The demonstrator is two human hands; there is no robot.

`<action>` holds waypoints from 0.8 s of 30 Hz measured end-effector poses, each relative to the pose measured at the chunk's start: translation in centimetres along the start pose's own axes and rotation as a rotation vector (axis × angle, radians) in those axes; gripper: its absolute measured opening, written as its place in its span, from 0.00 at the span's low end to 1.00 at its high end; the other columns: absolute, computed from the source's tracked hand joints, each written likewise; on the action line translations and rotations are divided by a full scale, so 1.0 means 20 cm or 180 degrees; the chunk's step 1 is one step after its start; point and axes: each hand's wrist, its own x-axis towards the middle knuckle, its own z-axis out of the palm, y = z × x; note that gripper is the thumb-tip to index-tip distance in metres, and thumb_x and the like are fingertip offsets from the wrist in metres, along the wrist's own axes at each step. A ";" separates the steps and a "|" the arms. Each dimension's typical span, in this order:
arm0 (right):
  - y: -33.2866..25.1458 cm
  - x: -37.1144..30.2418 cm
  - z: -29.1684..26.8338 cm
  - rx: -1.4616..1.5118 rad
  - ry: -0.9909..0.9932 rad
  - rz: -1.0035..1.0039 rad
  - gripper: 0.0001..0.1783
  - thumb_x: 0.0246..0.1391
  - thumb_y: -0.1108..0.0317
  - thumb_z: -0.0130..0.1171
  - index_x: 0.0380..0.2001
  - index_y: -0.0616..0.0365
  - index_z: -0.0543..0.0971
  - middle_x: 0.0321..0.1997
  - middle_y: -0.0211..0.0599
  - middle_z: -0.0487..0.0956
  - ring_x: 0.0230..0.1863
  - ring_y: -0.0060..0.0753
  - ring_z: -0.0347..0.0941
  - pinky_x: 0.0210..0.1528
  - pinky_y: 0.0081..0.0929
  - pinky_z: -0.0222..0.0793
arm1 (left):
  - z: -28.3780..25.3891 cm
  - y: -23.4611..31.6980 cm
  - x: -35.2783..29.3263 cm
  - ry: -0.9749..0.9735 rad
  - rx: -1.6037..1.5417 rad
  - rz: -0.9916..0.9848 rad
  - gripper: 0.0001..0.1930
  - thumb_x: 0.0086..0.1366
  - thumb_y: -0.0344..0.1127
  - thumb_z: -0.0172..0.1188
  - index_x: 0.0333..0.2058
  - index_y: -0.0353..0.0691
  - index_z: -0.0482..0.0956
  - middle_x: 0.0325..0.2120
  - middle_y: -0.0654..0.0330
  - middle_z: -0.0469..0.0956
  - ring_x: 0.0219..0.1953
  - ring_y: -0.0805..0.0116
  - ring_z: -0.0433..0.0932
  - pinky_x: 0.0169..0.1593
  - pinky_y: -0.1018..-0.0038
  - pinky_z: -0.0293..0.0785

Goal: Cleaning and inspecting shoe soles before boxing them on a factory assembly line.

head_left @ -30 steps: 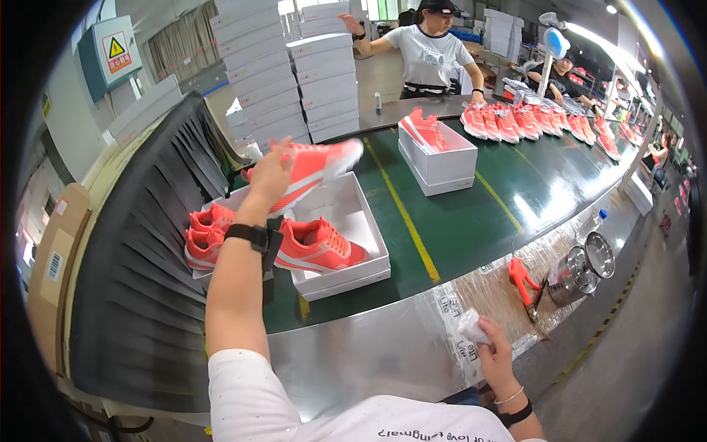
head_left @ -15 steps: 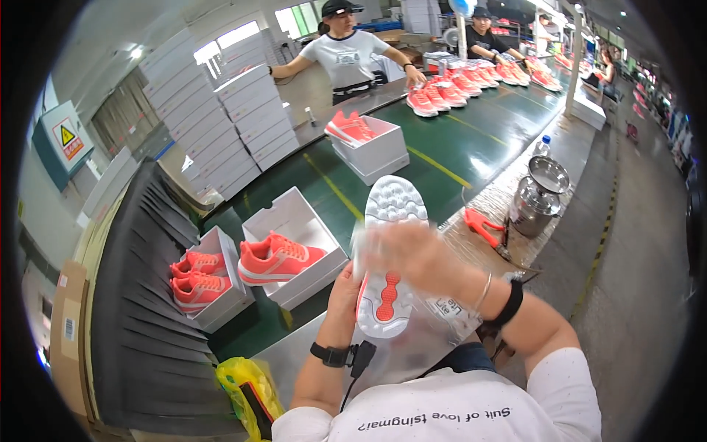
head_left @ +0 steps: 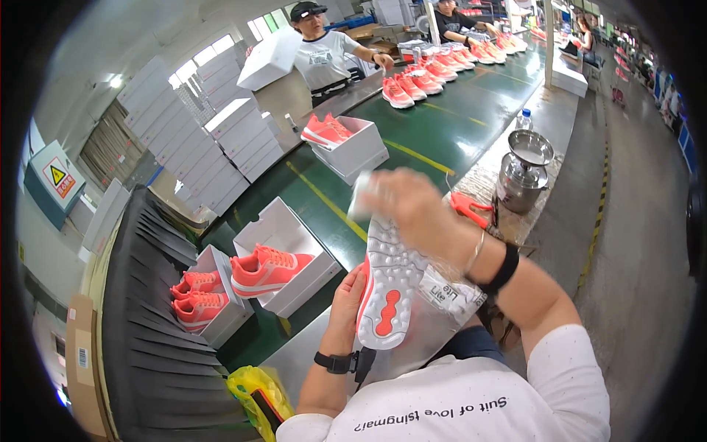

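Observation:
My left hand grips the side of a coral sneaker, its white sole with a red centre patch turned up toward me. Over the toe end is my right hand, blurred, its fingers closed on a white cloth that seems to touch the sole. The hand and cloth hide the tip of the toe. Left of these, another coral sneaker lies in an open white shoebox. A second box beside it holds a pair. A printed clear plastic bag lies under my right forearm.
A green conveyor carries another boxed pair and a row of coral sneakers. To the right stand a steel dispenser can, a red-handled tool and a bottle. Co-workers are across the belt, by stacked boxes.
My right hand and the cloth have moved from mid-sole up to the toe end. The shoe tilts a little differently. Across the belt, a co-worker now has a white box raised. The view has shifted.

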 end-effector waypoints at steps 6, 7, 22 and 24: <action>0.20 0.04 -0.11 0.1258 0.0048 0.0701 0.30 0.39 0.85 0.49 0.49 0.51 0.74 0.51 0.40 0.73 0.51 0.45 0.67 0.55 0.38 0.63 | 0.09 0.02 -0.02 -0.0143 -0.0333 -0.0069 0.22 0.66 0.41 0.52 0.54 0.33 0.66 0.46 0.55 0.75 0.43 0.67 0.78 0.47 0.71 0.76; 0.17 -0.01 -0.13 0.1342 -0.0039 0.0523 0.31 0.39 0.86 0.48 0.50 0.52 0.74 0.51 0.41 0.73 0.52 0.46 0.67 0.56 0.38 0.62 | 0.11 0.04 -0.01 -0.0353 -0.0443 -0.0248 0.23 0.66 0.42 0.52 0.54 0.33 0.65 0.46 0.55 0.75 0.44 0.66 0.77 0.47 0.69 0.75; -0.10 -0.32 -0.15 0.1323 -0.0491 0.0254 0.29 0.40 0.85 0.49 0.49 0.52 0.75 0.55 0.42 0.70 0.55 0.46 0.66 0.56 0.39 0.62 | 0.04 0.00 0.04 -0.0490 -0.0970 -0.0435 0.23 0.66 0.45 0.50 0.53 0.35 0.66 0.47 0.50 0.74 0.43 0.59 0.78 0.45 0.63 0.79; 0.02 -0.23 -0.11 0.0838 -0.0649 -0.0157 0.30 0.40 0.85 0.48 0.49 0.52 0.75 0.54 0.43 0.70 0.54 0.46 0.66 0.56 0.39 0.62 | 0.08 0.00 0.01 -0.0569 -0.1170 -0.0556 0.23 0.66 0.45 0.50 0.54 0.35 0.65 0.47 0.50 0.74 0.43 0.58 0.78 0.44 0.62 0.79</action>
